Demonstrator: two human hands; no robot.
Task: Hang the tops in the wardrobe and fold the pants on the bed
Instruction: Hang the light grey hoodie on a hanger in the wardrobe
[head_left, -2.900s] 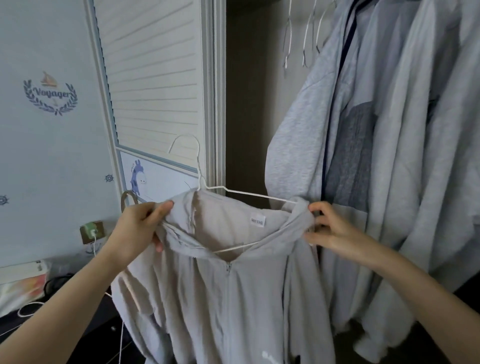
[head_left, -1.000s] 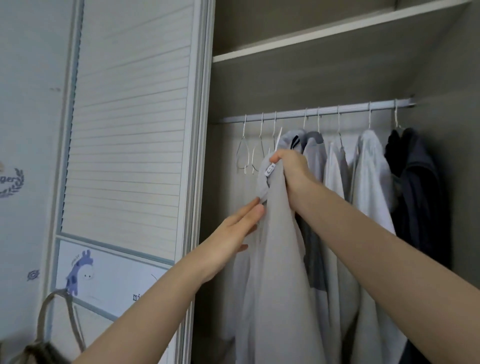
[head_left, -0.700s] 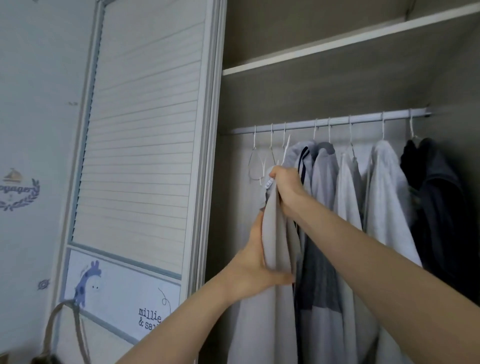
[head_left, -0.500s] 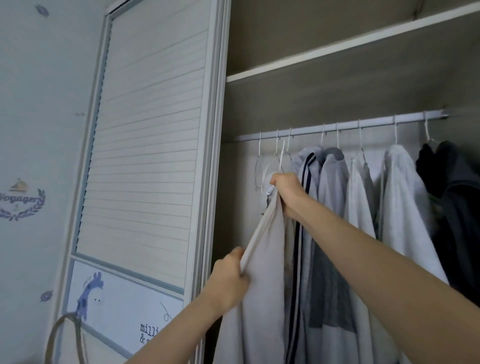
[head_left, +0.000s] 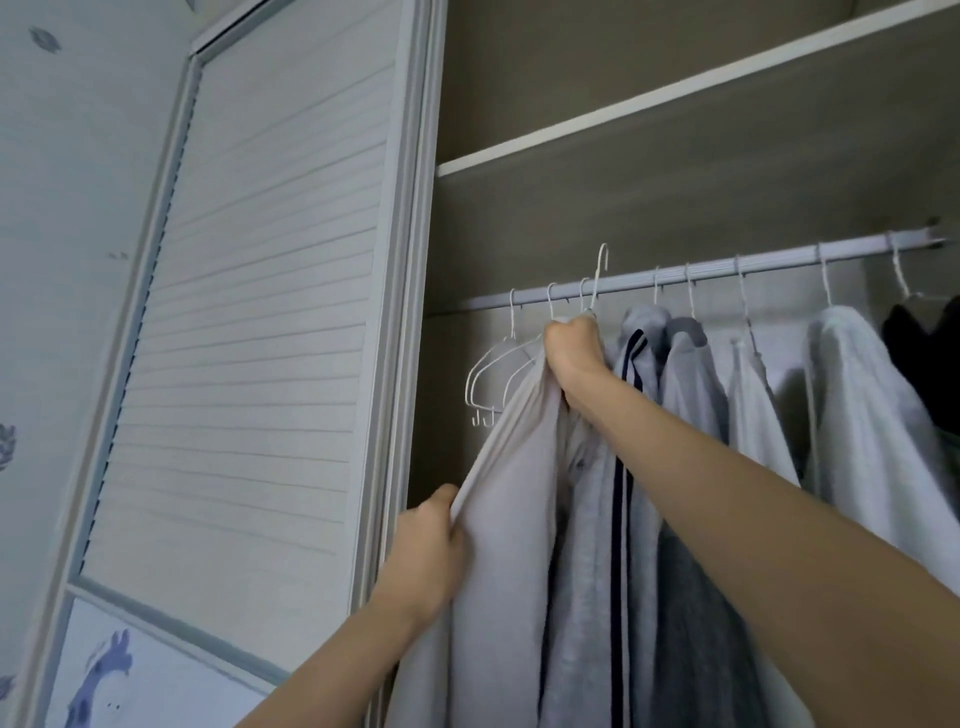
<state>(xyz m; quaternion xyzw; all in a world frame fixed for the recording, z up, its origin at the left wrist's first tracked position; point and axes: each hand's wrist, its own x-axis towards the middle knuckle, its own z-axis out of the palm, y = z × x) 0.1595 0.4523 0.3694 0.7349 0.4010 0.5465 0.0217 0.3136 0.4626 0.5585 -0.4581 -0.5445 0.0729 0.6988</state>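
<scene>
- Right hand (head_left: 571, 345) is up at the rod, fist clenched around the neck of the pale grey top (head_left: 511, 519) and the base of its white wire hanger (head_left: 597, 280).
- That hanger's hook pokes above the wardrobe rod (head_left: 779, 257), tilted, and I can't tell whether it has caught the rod.
- Left hand (head_left: 428, 556) is lower down, fingers pinched shut on the top's left edge, pulling the cloth taut on a slant.
- Just left of the top, empty wire hangers (head_left: 491, 374) dangle from the rod.
- To the right hang a striped grey jacket (head_left: 623, 493), more grey and white tops, and a black garment (head_left: 924, 358) at the far end.
- Louvred sliding door (head_left: 260, 312) stands to the left.
</scene>
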